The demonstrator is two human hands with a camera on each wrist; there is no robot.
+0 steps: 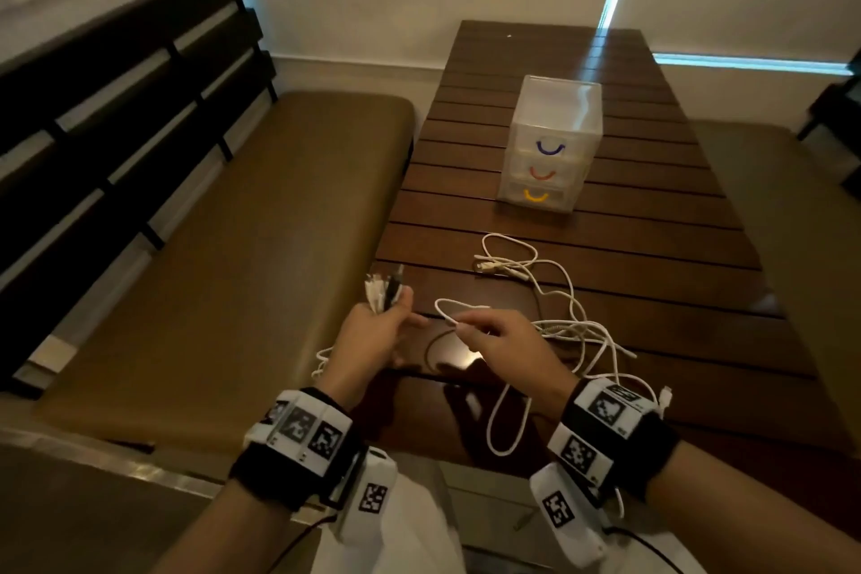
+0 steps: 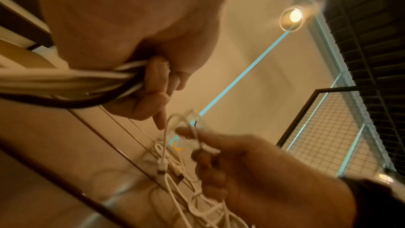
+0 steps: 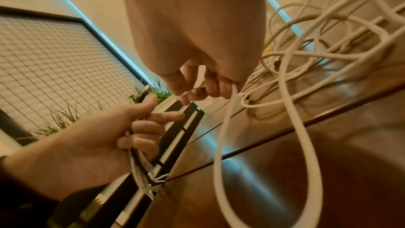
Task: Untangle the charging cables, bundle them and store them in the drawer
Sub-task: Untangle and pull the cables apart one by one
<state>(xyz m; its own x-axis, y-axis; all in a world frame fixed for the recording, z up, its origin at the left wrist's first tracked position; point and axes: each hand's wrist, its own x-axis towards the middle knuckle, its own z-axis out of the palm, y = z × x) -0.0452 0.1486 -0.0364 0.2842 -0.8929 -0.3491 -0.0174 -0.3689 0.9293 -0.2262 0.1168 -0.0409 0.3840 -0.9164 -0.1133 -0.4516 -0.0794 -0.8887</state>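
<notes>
Head view, lower centre: left hand (image 1: 372, 331) grips gathered cable ends (image 1: 384, 287) together — right hand (image 1: 503, 336) pinches a white cable (image 1: 459, 305), probably adding it.

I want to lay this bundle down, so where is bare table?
Bare slats lie left of the drawer unit, toward the bench, and behind it up to the wall. The near right, by the right hand, is crowded with loose white cables.

Dim, warm room; a round ceiling spotlight (image 2: 292, 17) flares, glare streaks the dark slatted wooden worktop (image 1: 652, 247); wrist views blurred, edges warped.
</notes>
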